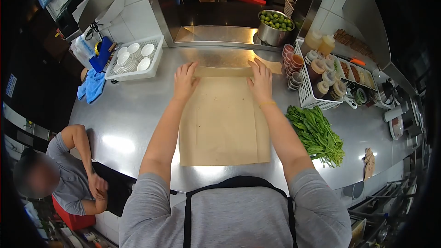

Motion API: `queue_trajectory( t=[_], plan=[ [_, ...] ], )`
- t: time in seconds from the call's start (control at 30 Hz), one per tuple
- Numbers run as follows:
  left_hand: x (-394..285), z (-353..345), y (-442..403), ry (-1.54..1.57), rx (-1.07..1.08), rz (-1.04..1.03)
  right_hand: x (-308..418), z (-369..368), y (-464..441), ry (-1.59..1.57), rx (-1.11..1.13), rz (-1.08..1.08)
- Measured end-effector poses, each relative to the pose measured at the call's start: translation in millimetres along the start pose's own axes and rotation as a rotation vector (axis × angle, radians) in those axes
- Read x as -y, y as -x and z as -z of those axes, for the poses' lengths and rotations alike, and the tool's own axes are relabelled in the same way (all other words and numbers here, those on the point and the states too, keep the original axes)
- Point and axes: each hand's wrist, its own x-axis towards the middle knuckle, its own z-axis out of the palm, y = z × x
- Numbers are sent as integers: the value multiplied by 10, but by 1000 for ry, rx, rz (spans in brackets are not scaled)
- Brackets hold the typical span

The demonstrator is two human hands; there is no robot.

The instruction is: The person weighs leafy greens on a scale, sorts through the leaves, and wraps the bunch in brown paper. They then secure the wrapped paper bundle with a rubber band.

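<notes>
A large brown paper bag (225, 124) lies flat on the steel counter (138, 115), with long creases down its sides and a few small dark specks on it. Its far edge is slightly raised and curved between my two hands. My left hand (185, 81) grips the far left corner, fingers over the edge and thumb toward the inside. At the far right corner, my right hand (261, 81) holds the edge in the same way, a yellow band on its wrist. Parts of both fingertips are hard to make out against the paper.
At the left stands a white basket (158, 57) of small white cups, with a blue cloth (93, 85) beside it. Leafy greens (317, 135), a sauce-bottle basket (308, 94) and a pot of limes (273, 34) are to the right. A person (76, 170) sits at the left.
</notes>
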Motion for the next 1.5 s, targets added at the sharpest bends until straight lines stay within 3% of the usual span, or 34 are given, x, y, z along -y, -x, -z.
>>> queue_trajectory(
  t=[0.07, 0.4, 0.5, 0.57, 0.6, 0.67, 0.7, 0.77, 0.8, 0.87, 1.0, 1.07, 1.17, 1.2, 1.27, 1.4, 1.43, 1.47, 1.5],
  plan=[
    [234, -57, -60, 75, 231, -53, -171, -68, -108, 143, 206, 146],
    [383, -53, 233, -49, 449, -234, -214, -19, 43, 44, 472, 252],
    [238, -24, 50, -62, 478, -288, -151, -2, -133, 62, 675, 281],
    [169, -125, -74, -43, 328, -174, -76, -125, -304, -59, 679, 73],
    [135, -167, -82, -46, 328, -171, -31, -194, -372, -62, 682, 76],
    [87, -276, -79, -174, 206, 102, -11, -332, -455, -23, 521, 143],
    [64, -295, -29, -176, 203, 106, -16, -363, -451, -24, 522, 148],
    [-11, -236, 180, -142, -13, 352, -80, -495, -362, 32, 428, 146],
    [-31, -205, 289, -149, -12, 356, -121, -522, -275, 25, 432, 149],
    [-18, -210, 494, -58, 130, 628, -122, -493, -158, 154, 606, 97],
    [-15, -250, 687, 57, 329, 679, 163, -381, -324, 236, 860, 58],
    [-105, -246, 650, 171, 179, 516, 340, -449, -403, 27, 576, 151],
    [-258, -163, 661, 224, 182, 455, 523, -631, -474, -169, 436, 301],
    [-290, -128, 674, 245, 163, 417, 534, -652, -494, -174, 437, 302],
    [-305, -82, 703, 264, 189, 426, 548, -704, -545, -218, 669, 275],
    [-293, 17, 720, 256, 250, 441, 496, -826, -556, -280, 650, 302],
    [-274, 21, 727, 255, 250, 443, 469, -835, -581, -394, 644, 158],
    [-243, 23, 720, 437, 288, 597, 449, -850, -601, -504, 632, 14],
    [-209, 29, 710, 619, 326, 750, 449, -879, -591, -505, 633, 11]
  ],
)
